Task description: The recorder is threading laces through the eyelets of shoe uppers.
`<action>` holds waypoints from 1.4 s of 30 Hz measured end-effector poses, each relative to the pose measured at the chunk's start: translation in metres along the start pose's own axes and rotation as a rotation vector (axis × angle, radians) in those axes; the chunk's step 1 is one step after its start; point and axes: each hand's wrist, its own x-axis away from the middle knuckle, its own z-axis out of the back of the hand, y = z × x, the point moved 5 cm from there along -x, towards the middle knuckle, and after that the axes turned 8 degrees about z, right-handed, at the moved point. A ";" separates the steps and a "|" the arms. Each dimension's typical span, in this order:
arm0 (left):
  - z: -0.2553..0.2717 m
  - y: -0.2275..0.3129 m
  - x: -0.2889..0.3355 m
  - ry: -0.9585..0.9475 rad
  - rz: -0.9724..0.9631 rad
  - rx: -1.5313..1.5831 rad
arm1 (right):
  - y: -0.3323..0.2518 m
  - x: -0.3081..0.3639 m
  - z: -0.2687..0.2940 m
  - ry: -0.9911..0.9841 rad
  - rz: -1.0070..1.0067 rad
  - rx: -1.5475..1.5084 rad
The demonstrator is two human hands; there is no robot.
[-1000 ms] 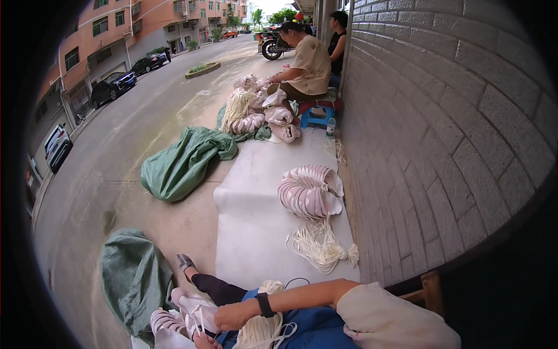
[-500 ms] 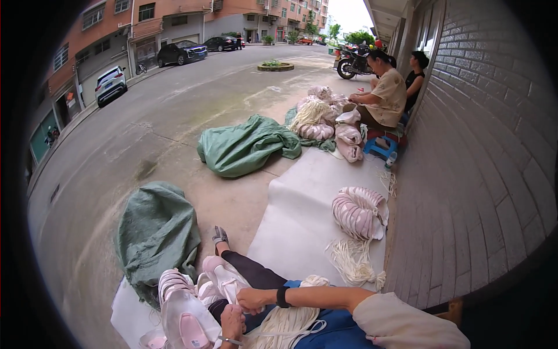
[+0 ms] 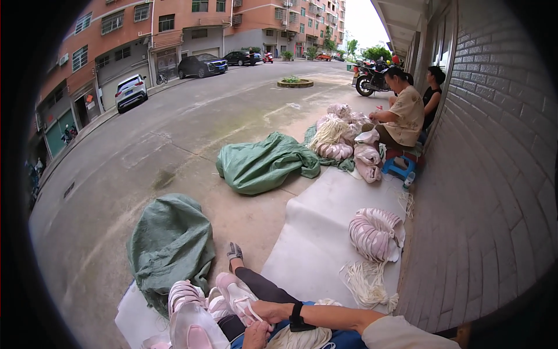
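On a street-side mat, my right hand [image 3: 268, 310] closed its fingers around a pale pink shoe upper [image 3: 235, 295] at my knee; my left hand [image 3: 256, 336], low at the frame's edge, curled near a bundle of cream laces [image 3: 299, 338], though I could not tell its grip. Holding the upper steady by its edge, I judged, would serve best. It looked soft, pink with white trim, beside a stack of pink uppers [image 3: 187, 314].
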 end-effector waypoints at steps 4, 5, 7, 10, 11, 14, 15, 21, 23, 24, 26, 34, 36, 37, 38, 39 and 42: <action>-0.003 0.012 -0.007 -0.148 0.192 0.053 | 0.006 -0.002 0.017 -0.055 -0.004 0.026; -0.003 0.015 -0.008 -0.152 0.194 0.041 | 0.007 -0.005 0.020 -0.052 0.026 0.044; -0.008 0.009 -0.009 -0.151 0.229 0.092 | 0.008 -0.008 0.024 -0.040 0.063 0.079; -0.012 0.003 -0.001 -0.197 0.617 0.532 | 0.006 -0.002 0.020 0.003 0.075 0.112; -0.020 0.000 0.008 -0.239 0.962 0.922 | 0.005 0.001 0.018 0.036 0.054 0.109; -0.015 -0.002 0.011 -0.149 0.970 0.859 | 0.009 -0.003 0.021 0.117 0.020 0.213; -0.010 -0.001 0.014 -0.152 0.971 0.859 | 0.010 -0.001 0.024 0.118 0.019 0.211; 0.033 -0.055 0.051 0.021 0.971 1.002 | -0.035 0.018 0.012 -0.245 0.640 0.775; 0.056 -0.044 0.063 0.136 1.195 1.018 | -0.038 0.017 0.019 -0.217 0.681 0.776; 0.055 -0.053 0.070 0.136 1.195 1.018 | -0.038 0.017 0.020 -0.211 0.701 0.777; 0.069 -0.069 0.079 0.270 0.728 1.237 | -0.035 0.016 0.019 -0.151 0.460 0.697; 0.183 -0.069 0.142 0.694 0.313 1.803 | -0.057 0.051 0.059 0.031 0.170 0.711; 0.210 -0.074 0.169 0.933 0.349 1.563 | -0.058 0.053 0.086 0.120 0.119 0.749; 0.224 -0.080 0.190 1.010 0.330 1.471 | -0.058 0.060 0.096 0.177 0.115 0.744; 0.231 -0.091 0.213 1.146 0.356 1.449 | -0.063 0.065 0.113 0.267 0.084 0.762; 0.241 -0.094 0.217 1.281 0.390 1.418 | -0.071 0.077 0.119 0.395 0.039 0.786; 0.271 -0.096 0.259 0.798 0.085 1.536 | -0.071 0.087 0.136 0.432 0.074 0.756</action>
